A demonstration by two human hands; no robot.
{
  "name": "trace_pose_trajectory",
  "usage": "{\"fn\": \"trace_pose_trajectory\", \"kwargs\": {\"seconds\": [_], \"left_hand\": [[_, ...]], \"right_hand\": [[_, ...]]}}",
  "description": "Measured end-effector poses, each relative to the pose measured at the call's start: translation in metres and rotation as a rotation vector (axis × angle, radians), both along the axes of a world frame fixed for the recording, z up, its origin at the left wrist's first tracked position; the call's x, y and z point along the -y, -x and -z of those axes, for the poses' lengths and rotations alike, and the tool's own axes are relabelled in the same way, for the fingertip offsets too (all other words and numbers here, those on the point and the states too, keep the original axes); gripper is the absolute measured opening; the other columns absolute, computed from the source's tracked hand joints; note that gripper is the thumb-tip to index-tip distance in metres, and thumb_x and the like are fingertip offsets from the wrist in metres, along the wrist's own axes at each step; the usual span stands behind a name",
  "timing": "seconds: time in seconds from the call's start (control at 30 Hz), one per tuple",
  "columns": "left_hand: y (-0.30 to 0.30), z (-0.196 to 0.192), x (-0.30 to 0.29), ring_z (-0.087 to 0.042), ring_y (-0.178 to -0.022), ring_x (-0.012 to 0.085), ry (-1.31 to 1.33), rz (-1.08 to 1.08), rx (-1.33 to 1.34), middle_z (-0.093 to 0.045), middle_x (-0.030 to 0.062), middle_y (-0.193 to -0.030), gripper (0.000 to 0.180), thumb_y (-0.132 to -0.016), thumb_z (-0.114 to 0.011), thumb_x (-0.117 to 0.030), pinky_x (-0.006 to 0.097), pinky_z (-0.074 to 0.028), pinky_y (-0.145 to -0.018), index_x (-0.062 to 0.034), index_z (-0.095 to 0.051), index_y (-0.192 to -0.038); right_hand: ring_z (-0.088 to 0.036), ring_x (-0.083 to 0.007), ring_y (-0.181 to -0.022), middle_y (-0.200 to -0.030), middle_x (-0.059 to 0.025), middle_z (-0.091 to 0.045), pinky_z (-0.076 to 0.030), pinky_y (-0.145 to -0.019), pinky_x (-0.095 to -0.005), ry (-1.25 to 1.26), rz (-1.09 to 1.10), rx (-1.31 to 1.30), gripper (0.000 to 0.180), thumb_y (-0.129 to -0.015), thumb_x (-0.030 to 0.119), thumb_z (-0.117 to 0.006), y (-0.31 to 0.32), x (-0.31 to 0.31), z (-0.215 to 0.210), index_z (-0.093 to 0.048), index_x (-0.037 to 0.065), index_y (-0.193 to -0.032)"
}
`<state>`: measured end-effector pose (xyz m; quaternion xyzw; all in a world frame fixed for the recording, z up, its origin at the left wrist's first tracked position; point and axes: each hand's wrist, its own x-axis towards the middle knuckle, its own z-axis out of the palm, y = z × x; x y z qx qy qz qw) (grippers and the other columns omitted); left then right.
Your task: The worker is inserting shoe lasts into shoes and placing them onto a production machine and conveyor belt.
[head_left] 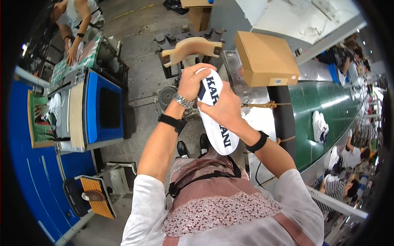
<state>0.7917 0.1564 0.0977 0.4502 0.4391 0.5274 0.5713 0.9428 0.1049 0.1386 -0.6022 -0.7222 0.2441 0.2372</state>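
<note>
A white sneaker point(214, 133) is held in front of my apron, its white sole with dark lettering turned toward me. My left hand point(193, 82) grips the far end of it, with the thumb over the edge. Lower down, my right hand point(225, 107) is closed round the middle, its thumb lying across the sole. The shoe's upper is mostly hidden beneath the sole and my fingers. Just beyond my hands stands a machine with a curved tan pad point(192, 49).
To the right, a brown cardboard box point(266, 59) sits on a metal bench beside a green conveyor belt point(312, 98) carrying white shoes point(319, 126). A blue machine point(92, 108) stands left, near a slatted wooden board point(102, 207). Co-workers are at far left and right.
</note>
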Motion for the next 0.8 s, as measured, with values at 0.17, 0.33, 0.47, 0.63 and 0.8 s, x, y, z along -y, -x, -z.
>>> {"fn": "trace_pose_trajectory", "kwargs": {"seconds": [0.17, 0.33, 0.47, 0.63, 0.8], "left_hand": [[-0.001, 0.003, 0.008, -0.062, -0.073, 0.0075, -0.207, -0.119, -0.108, -0.071, 0.0025, -0.083, 0.02, -0.092, -0.06, -0.012, 0.024, -0.049, -0.067, -0.0003, -0.074, -0.099], [-0.008, -0.003, 0.011, -0.061, -0.076, 0.0072, -0.212, -0.185, -0.178, -0.071, 0.0027, -0.087, 0.019, -0.095, -0.061, -0.012, 0.024, -0.048, -0.068, 0.0019, -0.073, -0.1], [-0.011, -0.007, 0.018, -0.059, -0.077, 0.0063, -0.25, -0.229, -0.332, -0.07, 0.0026, -0.088, 0.021, -0.098, -0.06, -0.014, 0.023, -0.047, -0.068, 0.0022, -0.073, -0.1], [-0.005, -0.024, 0.015, -0.06, -0.08, 0.0091, -0.219, -0.184, -0.602, -0.069, 0.0024, -0.09, 0.019, -0.099, -0.059, -0.013, 0.026, -0.048, -0.072, 0.0007, -0.073, -0.1], [0.049, -0.074, -0.055, -0.057, -0.118, 0.0359, -0.767, -0.214, -1.63, -0.065, 0.014, -0.119, 0.056, -0.075, -0.081, -0.024, 0.047, -0.045, -0.102, -0.0077, -0.062, -0.125]], "right_hand": [[-0.069, -0.0403, -0.087, -0.098, -0.0233, -0.066, -0.055, -0.078, -0.0469, 0.019, -0.008, -0.042, 0.075, -0.064, 0.041, -0.081, -0.002, 0.005, 0.003, -0.049, -0.005, -0.113], [-0.069, -0.0426, -0.09, -0.105, -0.0267, -0.063, -0.056, -0.08, -0.0472, 0.079, -0.044, -0.096, 0.073, -0.065, 0.038, -0.08, -0.008, 0.005, 0.002, -0.047, -0.007, -0.113], [-0.068, -0.0428, -0.093, -0.106, -0.0269, -0.062, -0.055, -0.082, -0.0479, 0.088, -0.057, -0.14, 0.075, -0.066, 0.036, -0.081, -0.017, 0.005, 0.006, -0.045, -0.008, -0.115], [-0.062, -0.0454, -0.106, -0.119, -0.0305, -0.056, -0.052, -0.089, -0.0498, 0.072, -0.256, -0.263, 0.082, -0.077, 0.033, -0.076, -0.039, 0.006, 0.021, -0.035, -0.009, -0.134], [-0.057, -0.0468, -0.113, -0.128, -0.0308, -0.051, -0.05, -0.093, -0.05, -0.027, -0.34, -0.357, 0.086, -0.085, 0.036, -0.073, -0.049, 0.006, 0.034, -0.028, -0.009, -0.143]]}}
